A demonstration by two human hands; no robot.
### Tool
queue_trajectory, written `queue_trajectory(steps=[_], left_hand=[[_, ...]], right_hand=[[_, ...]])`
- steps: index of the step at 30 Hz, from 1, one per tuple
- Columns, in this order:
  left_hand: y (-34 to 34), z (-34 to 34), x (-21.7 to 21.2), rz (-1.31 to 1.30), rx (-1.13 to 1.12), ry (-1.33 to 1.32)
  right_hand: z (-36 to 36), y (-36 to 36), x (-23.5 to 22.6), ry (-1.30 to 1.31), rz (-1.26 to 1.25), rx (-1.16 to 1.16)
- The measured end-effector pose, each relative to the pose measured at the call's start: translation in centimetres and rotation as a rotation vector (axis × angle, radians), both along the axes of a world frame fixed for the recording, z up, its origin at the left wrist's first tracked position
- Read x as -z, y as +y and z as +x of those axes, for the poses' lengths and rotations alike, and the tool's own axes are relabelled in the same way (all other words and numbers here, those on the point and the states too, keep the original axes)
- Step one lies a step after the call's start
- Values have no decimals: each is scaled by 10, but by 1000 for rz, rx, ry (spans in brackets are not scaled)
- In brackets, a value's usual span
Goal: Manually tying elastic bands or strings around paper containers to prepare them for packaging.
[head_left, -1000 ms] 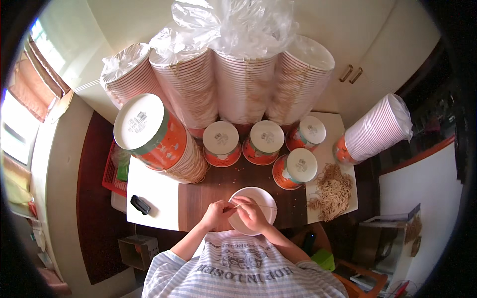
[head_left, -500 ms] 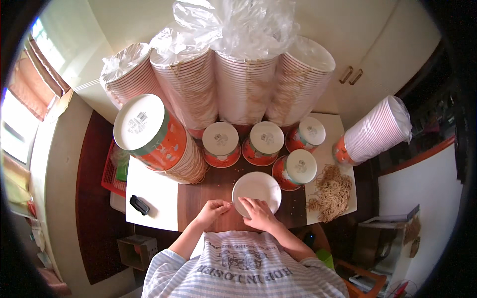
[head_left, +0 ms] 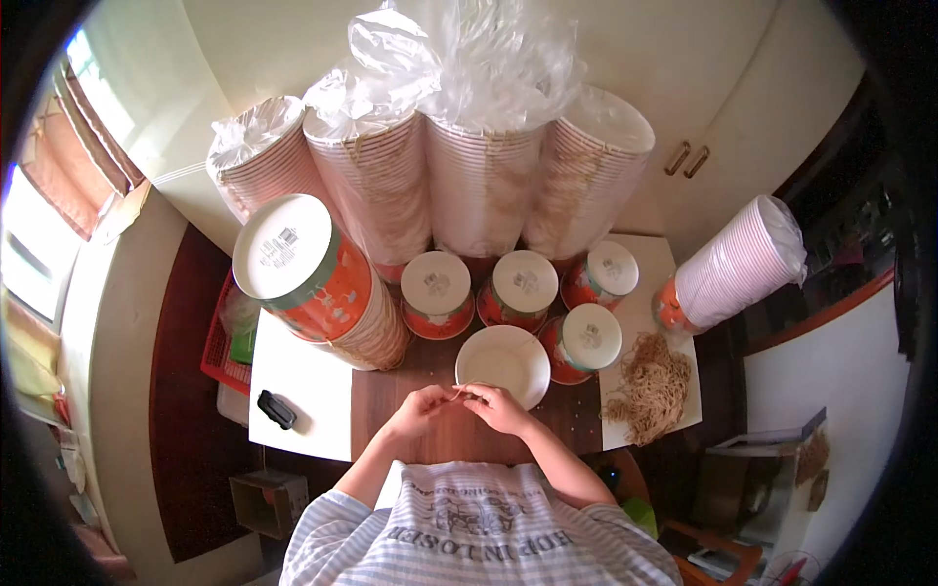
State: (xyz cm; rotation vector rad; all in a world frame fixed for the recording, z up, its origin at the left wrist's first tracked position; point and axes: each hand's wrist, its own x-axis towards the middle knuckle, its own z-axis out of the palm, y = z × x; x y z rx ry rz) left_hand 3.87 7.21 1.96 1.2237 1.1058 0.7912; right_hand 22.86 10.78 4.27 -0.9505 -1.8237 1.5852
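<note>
In front of my body, my left hand (head_left: pixel 420 409) and my right hand (head_left: pixel 500 408) meet with pinched fingers at the near rim of a white paper bucket (head_left: pixel 502 354). What they pinch is too small to make out; it may be a thin strand. The bucket stands open side up, its white inside showing. Just right of it, an upside-down orange paper bucket (head_left: pixel 591 337) shows its white base. Behind stand more upturned orange buckets, one at left (head_left: pixel 436 285), one in the middle (head_left: pixel 526 283) and one at right (head_left: pixel 613 270).
Tall stacks of paper buckets (head_left: pixel 371 186) in plastic wrap line the back. A stack with strings around it (head_left: pixel 322 283) leans at left, another wrapped stack (head_left: pixel 743 259) at right. A tan string tangle (head_left: pixel 653 389) lies right; a black object (head_left: pixel 277 409) lies left.
My right hand has moved from over the white bucket's near rim toward my left hand, and their fingertips now meet. The whole view has shifted slightly.
</note>
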Motion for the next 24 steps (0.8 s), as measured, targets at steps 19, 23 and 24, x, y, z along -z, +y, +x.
queue_trajectory(steps=[19,23,24], left_hand=[[7,7,-9,-35,53,-141],[7,4,-9,-53,57,-117],[7,4,-9,-52,55,-117]], right_hand=[[2,10,33,79,30,143],[3,11,25,1,-154,33],[3,11,23,-50,-149,15]])
